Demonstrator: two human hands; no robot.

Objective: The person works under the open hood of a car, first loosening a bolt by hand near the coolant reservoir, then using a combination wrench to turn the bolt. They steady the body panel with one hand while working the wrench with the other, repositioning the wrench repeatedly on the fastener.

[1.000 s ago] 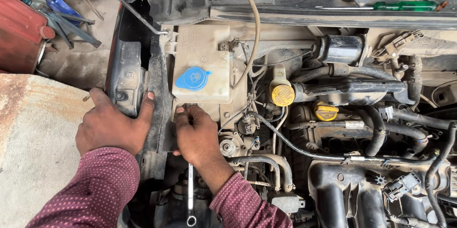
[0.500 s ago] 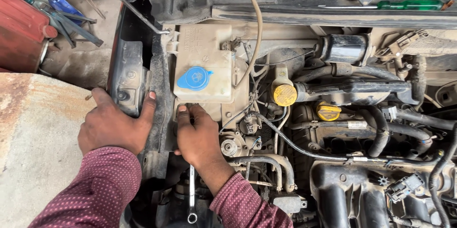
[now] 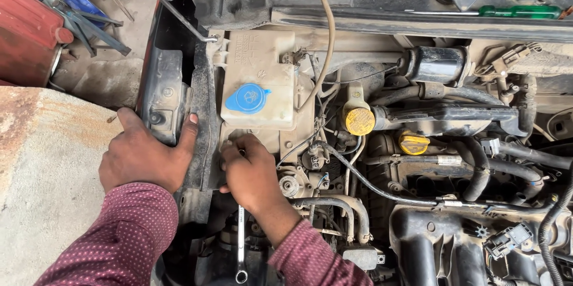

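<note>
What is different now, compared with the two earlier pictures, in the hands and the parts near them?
Very little changed. The left hand slid slightly down the black panel that it presses on, and it stays there. The right hand remains below the tank with the blue cap, fingers curled against the engine part; what it grips is hidden. The wrench hangs below as before. The yellow caps did not move.

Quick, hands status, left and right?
Left hand: open, gripping the black plastic panel.
Right hand: fingers curled under the beige reservoir; hold cannot be told.
</note>
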